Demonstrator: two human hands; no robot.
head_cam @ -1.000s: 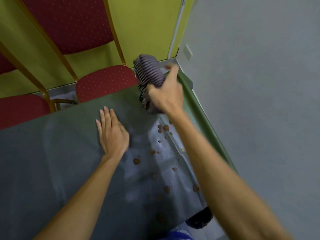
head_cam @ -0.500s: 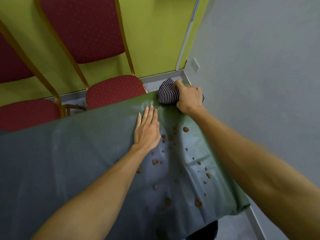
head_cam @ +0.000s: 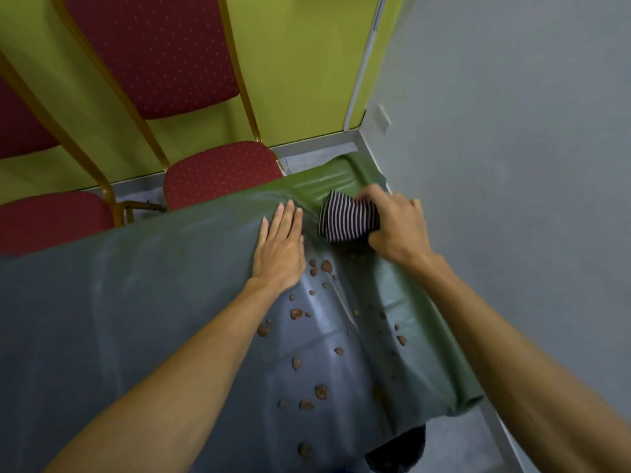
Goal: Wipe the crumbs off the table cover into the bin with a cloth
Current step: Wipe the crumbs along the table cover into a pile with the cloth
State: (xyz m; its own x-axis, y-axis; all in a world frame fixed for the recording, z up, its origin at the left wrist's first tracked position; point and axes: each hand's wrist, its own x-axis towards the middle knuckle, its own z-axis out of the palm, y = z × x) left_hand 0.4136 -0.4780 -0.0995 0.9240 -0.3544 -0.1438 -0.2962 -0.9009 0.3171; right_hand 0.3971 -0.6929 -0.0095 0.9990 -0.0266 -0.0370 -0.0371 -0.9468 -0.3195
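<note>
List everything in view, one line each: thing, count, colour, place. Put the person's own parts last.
table cover: one, dark green, spread over the table across the lower frame
crumbs: many, brown, scattered over the cover's right part, between the two arms
cloth: one, dark with white stripes, on the cover near its far right corner
bin: one, dark, only partly seen under the cover's near right edge
chairs: at least two, red with golden frames, beyond the table
walls: yellow-green ahead, grey at right
left hand: one, flat on the cover beside the cloth
right hand: one, gripping the cloth
</note>
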